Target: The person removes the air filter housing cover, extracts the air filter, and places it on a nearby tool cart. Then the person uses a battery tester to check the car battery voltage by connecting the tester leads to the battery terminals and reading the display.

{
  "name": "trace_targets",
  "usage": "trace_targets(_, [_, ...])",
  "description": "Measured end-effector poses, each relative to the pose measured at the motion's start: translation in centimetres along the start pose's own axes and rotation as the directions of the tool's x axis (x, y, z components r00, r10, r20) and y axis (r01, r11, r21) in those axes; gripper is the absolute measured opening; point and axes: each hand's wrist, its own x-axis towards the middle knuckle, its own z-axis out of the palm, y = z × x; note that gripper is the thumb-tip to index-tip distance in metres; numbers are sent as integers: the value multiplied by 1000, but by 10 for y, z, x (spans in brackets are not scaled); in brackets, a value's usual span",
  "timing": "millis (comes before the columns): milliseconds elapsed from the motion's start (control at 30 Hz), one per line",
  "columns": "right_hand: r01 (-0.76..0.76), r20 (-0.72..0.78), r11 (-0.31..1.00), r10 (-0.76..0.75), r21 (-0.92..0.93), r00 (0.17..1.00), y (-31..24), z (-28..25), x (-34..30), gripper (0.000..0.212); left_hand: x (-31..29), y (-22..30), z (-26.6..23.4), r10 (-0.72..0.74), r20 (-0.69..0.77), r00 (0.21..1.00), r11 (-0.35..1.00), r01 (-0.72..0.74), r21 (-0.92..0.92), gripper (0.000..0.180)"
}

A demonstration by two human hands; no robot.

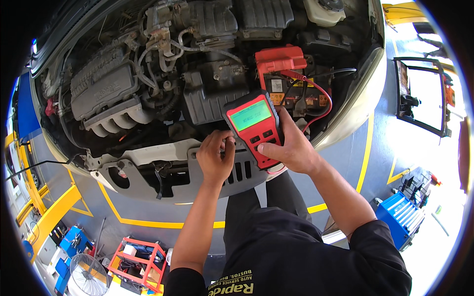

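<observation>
My right hand (297,147) is wrapped round a red and black handheld battery tester (256,130), its thumb over the lower buttons. The tester's lit green screen faces up, tilted. Beside its left edge is my left hand (216,157), fingers curled together; whether they hold anything is hidden. Beyond the tester sits the car battery (291,91), with a red clamp or cover (280,60) over its far left part. A red cable (328,96) loops from the battery area down its right side. A black cable (321,74) runs across the battery.
The engine bay surrounds my hands, with a ribbed engine cover (103,81) left and an air box (210,98) in the middle. A front panel (192,170) crosses below. On the floor stand a blue tool chest (400,217), a red cart (136,261) and a fan (89,276).
</observation>
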Motion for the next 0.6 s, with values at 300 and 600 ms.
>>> trace_targets(300, [17,-1,999,-17,-29,1000,-2,2,-2,82,-1,0,-1,20,11,1000,1000,-20,5,11])
trace_targets(600, [32,-12,999,-33,-10,999,2,4,-2,83,-4,-3,-1,24,19,1000,999,-24,31,9])
